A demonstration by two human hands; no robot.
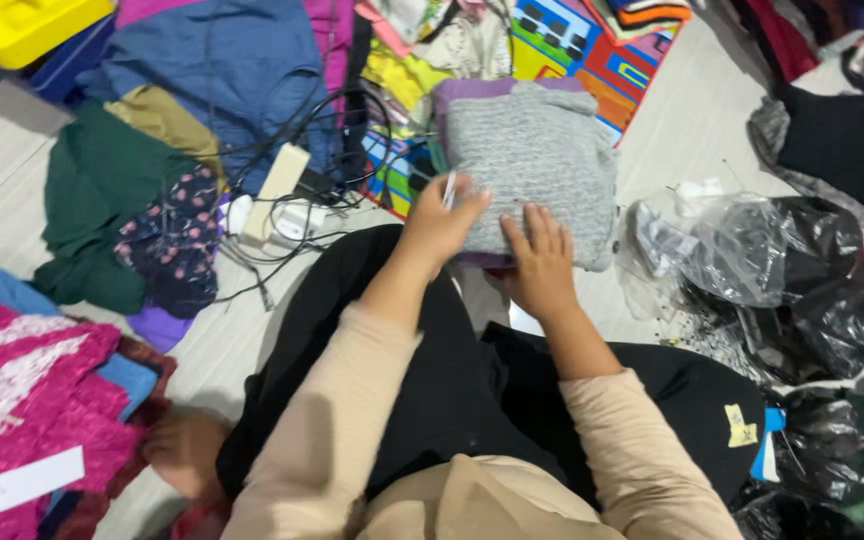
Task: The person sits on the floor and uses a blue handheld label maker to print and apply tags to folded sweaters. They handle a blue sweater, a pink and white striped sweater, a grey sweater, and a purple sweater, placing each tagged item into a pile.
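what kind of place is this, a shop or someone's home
Most likely a room in a home, with someone sitting on the pale floor sorting clothes. Loose garments lie all around, a folded grey sweater is under both hands, and a power strip with tangled cables and black plastic bags lie close by.

A: Count, hands in frame?
B: Two, one left hand (439,225) and one right hand (542,265), both flat on one folded grey knit (537,160).

A: Under the knit?
B: One purple garment edge (472,92).

A: Bags?
B: One clear plastic bag (712,240) and one black plastic bag (822,300), heaped together; further black ones at lower right cannot be separated.

A: Floor left?
B: One yellow bin (22,25), one green garment (92,190), one blue garment (232,60), one white power strip (277,185), one pink knit (22,390). Cables tangled, uncountable.
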